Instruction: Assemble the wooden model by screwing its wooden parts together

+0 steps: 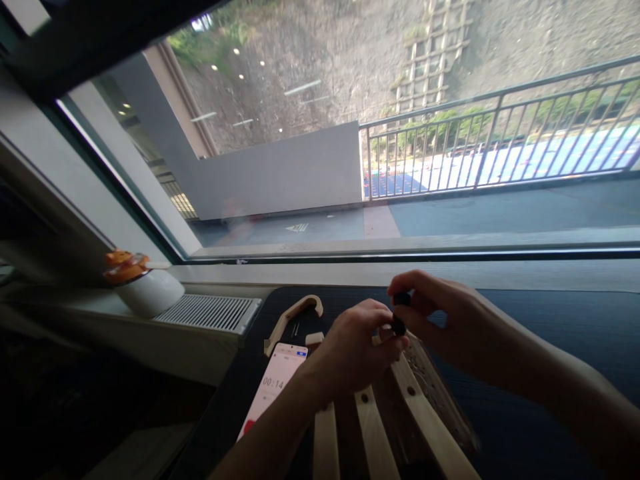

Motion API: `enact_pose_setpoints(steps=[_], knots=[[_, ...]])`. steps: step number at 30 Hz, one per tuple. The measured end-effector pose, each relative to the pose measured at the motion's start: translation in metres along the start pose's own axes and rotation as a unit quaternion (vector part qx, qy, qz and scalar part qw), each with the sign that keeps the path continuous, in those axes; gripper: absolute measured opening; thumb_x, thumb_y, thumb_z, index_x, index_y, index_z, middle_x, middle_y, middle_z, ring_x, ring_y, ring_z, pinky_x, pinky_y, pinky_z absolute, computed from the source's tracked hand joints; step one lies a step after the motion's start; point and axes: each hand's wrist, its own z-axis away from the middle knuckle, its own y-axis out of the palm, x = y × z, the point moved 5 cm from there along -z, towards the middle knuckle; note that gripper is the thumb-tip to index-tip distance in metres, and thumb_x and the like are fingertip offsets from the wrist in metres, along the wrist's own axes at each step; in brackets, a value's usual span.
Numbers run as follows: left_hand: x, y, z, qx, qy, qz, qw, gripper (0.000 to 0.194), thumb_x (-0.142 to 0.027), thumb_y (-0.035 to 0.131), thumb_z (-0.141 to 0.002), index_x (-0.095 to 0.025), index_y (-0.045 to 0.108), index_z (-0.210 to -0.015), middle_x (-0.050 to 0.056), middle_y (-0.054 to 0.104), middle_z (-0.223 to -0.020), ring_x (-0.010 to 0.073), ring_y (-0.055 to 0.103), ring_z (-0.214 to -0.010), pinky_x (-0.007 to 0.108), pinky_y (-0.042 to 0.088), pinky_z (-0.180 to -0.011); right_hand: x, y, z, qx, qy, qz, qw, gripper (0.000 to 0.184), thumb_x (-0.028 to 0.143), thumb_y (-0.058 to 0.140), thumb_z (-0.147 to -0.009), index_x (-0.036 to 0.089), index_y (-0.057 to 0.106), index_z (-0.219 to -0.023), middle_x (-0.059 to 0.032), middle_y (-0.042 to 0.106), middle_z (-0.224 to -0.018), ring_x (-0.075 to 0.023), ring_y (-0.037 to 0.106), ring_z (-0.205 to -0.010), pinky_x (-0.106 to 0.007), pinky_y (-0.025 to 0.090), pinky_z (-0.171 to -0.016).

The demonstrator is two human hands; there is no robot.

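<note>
Both of my hands meet above the dark table. My right hand (437, 305) pinches a small black round piece (402, 299) between thumb and fingers. Just below it, the fingertips of my left hand (353, 343) close on another small black piece (399, 325); whether the two pieces join, I cannot tell. Under my hands lie pale wooden slats, among them a middle slat (375, 427) and a right slat (430, 420), each with a dark round hole. Beside the right slat is a brownish, see-through-looking item (440, 393), its kind unclear.
A phone (273, 383) showing a running timer lies left of my left forearm. Behind it is a curved wooden hook-shaped piece (295, 313). A white rounded object (150, 293) with an orange top stands by a vent grille (210, 313). A large window (280, 180) borders the table (560, 333).
</note>
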Motion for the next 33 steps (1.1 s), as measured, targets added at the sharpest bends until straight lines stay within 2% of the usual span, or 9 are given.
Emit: enact_pose_setpoints(steps=[5, 11, 16, 19, 27, 30, 33], knots=[[0.002, 0.001, 0.0, 0.004, -0.023, 0.012, 1.0, 0.02, -0.025, 0.063, -0.082, -0.02, 0.069, -0.1, 0.004, 0.064, -0.101, 0.017, 0.059, -0.09, 0.026, 0.044, -0.082, -0.005, -0.004, 0.001, 0.035, 0.031, -0.038, 0.998, 0.015, 0.034, 0.051, -0.09, 0.025, 0.055, -0.101, -0.0004, 0.067, -0.08, -0.0142, 0.064, -0.066, -0.024, 0.049, -0.055], [0.002, 0.004, -0.001, 0.007, -0.03, 0.018, 0.999, 0.017, -0.028, 0.061, -0.084, -0.018, 0.07, -0.094, 0.003, 0.064, -0.096, 0.0162, 0.059, -0.086, 0.026, 0.045, -0.08, -0.004, -0.01, 0.0, 0.009, 0.013, -0.012, 1.0, 0.017, 0.036, 0.06, -0.083, 0.022, 0.059, -0.093, 0.0008, 0.066, -0.072, -0.0132, 0.062, -0.061, -0.023, 0.048, -0.053], [0.002, 0.004, -0.001, 0.009, -0.028, 0.025, 0.999, 0.018, -0.028, 0.06, -0.085, -0.019, 0.07, -0.098, 0.004, 0.064, -0.1, 0.0167, 0.059, -0.09, 0.025, 0.045, -0.079, 0.0, -0.016, 0.0, 0.005, -0.023, 0.001, 1.0, 0.019, 0.032, 0.054, -0.088, 0.024, 0.063, -0.103, -0.0012, 0.066, -0.088, -0.0131, 0.062, -0.072, -0.024, 0.049, -0.062], [0.001, 0.004, 0.0, 0.005, -0.028, 0.018, 0.999, 0.021, -0.029, 0.061, -0.085, -0.02, 0.07, -0.1, 0.004, 0.064, -0.101, 0.017, 0.059, -0.09, 0.026, 0.045, -0.08, 0.0, -0.018, 0.0, 0.006, -0.033, -0.008, 0.999, 0.018, 0.032, 0.054, -0.089, 0.024, 0.065, -0.101, -0.002, 0.066, -0.092, -0.0138, 0.062, -0.076, -0.024, 0.049, -0.063], [0.001, 0.004, 0.0, 0.007, -0.025, 0.012, 1.0, 0.019, -0.03, 0.061, -0.085, -0.019, 0.069, -0.097, 0.003, 0.064, -0.098, 0.0163, 0.059, -0.088, 0.026, 0.044, -0.08, -0.01, -0.013, 0.0, -0.006, 0.007, 0.007, 1.0, 0.02, 0.041, 0.061, -0.083, 0.022, 0.061, -0.09, 0.0011, 0.063, -0.071, -0.0124, 0.058, -0.059, -0.024, 0.047, -0.052], [0.001, 0.004, 0.0, 0.011, -0.021, 0.016, 1.0, 0.017, -0.027, 0.06, -0.085, -0.019, 0.07, -0.095, 0.004, 0.064, -0.099, 0.0164, 0.059, -0.087, 0.026, 0.045, -0.079, -0.003, -0.013, 0.0, -0.018, -0.013, 0.003, 1.0, 0.017, 0.035, 0.061, -0.084, 0.023, 0.061, -0.096, 0.0001, 0.065, -0.081, -0.0113, 0.059, -0.062, -0.023, 0.048, -0.054], [0.001, 0.004, 0.0, 0.013, -0.017, 0.017, 1.0, 0.015, -0.027, 0.059, -0.085, -0.018, 0.07, -0.089, 0.004, 0.064, -0.098, 0.0165, 0.059, -0.088, 0.026, 0.045, -0.079, 0.002, -0.015, 0.0, -0.001, -0.029, -0.037, 0.999, 0.018, 0.03, 0.055, -0.087, 0.025, 0.063, -0.102, -0.0012, 0.066, -0.093, -0.0119, 0.062, -0.071, -0.021, 0.05, -0.058]])
